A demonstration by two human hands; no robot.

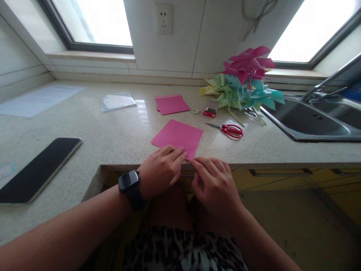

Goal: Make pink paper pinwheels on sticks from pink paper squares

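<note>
A square pink sheet of paper lies at the counter's front edge, turned so that one corner points toward me. My left hand, with a black watch on its wrist, presses the sheet's near part with its fingers held together; its thumb is mostly hidden below. At the near corner, the fingers of my right hand are closed in a pinch on the paper. Red-handled scissors lie to the right of the sheet. Behind it is a small stack of pink paper.
A small red box and a clear ring lie behind the sheet. Paper pinwheels are heaped beside the steel sink. Leftward are a clear packet, a black phone and printed paper.
</note>
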